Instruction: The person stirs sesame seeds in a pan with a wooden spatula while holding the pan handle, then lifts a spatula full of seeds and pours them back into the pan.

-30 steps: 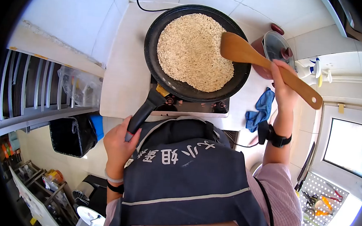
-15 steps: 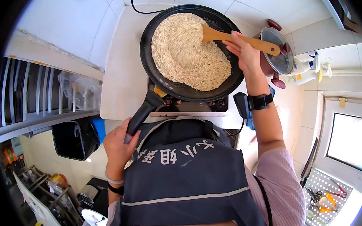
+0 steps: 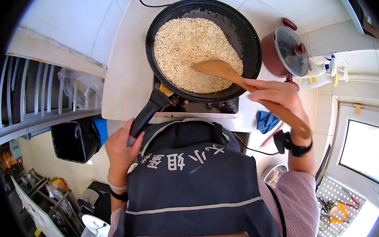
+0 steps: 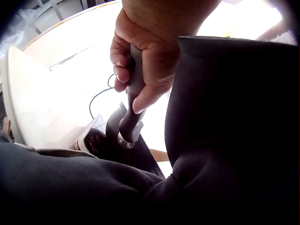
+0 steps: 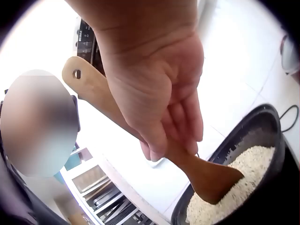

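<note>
A black frying pan holds a wide layer of pale, oat-like grains. It is over an induction cooker. My left hand grips the pan's black handle; the left wrist view shows the fingers wrapped round it. With my right hand I hold a wooden spatula partway along its shaft. Its blade dips into the grains near the pan's front right. In the right wrist view the thumb lies along the spatula, and the holed end sticks out behind the hand.
Right of the pan stands a dark red pot with a glass lid, spray bottles beyond it. A blue cloth lies at the counter's right edge. A black-lined bin stands at left below a rack.
The spatula swept left across the grains, then came back toward the pan's front right. The grains have shifted left, baring the pan's upper right. My left hand keeps its grip on the handle.
</note>
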`<state>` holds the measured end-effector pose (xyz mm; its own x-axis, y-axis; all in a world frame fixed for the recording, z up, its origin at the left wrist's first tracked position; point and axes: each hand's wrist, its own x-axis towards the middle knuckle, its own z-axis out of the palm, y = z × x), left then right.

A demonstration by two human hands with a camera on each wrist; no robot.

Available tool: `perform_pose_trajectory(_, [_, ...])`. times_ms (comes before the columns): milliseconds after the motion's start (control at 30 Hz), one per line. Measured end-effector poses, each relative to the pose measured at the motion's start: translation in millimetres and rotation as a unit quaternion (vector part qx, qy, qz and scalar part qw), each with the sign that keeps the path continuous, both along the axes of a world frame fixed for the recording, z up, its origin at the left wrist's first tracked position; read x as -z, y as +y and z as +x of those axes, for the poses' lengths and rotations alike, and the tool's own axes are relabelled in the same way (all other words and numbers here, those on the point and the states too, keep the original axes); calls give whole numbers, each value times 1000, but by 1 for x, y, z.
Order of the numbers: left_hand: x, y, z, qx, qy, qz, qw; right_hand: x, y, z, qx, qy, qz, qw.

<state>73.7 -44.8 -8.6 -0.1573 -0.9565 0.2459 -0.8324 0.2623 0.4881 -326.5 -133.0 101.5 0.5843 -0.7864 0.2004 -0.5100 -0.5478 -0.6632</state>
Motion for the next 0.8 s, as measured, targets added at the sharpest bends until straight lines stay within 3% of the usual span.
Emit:
perform_pose_trajectory(167, [2,-1,1,0,4,0,1000,-38,34,-25,58,11,63,996])
perform_pose_trajectory(267, [2,0,1,2,12,-3,1000,-48,35,-14,4,116,32,993])
perform_pose_trajectory(400, [-1,0,1,-5,8,24,1000,-14,11,-2,-59,184,-78,978])
perform_pose_trajectory(500, [0,1,0,0,16,10,1000,14,-19,-3,-41,150,-132,979])
perform_pose_trajectory(567, [3,3,0,-1,16,11,1000,47,-43,-7,0,66,-180,982])
perform_pose_trajectory(600, [2,3,-1,-2,13,16,1000,58,-50,-5,74,15,-149,986])
perform_pose_trajectory(633, [2,3,-1,-4,10,20,1000,62,-50,-5,75,15,-152,985])
perform_pose_trajectory(733, [2,2,-2,0,8,-1,1000,57,-47,-2,257,-52,-155,952])
perform_pose_trajectory(767, [2,2,-3,5,8,-16,1000,56,-40,-7,255,-51,-155,953])
perform_pose_trajectory(800, [2,1,-3,2,10,-17,1000,54,-34,-14,321,-99,-106,936])
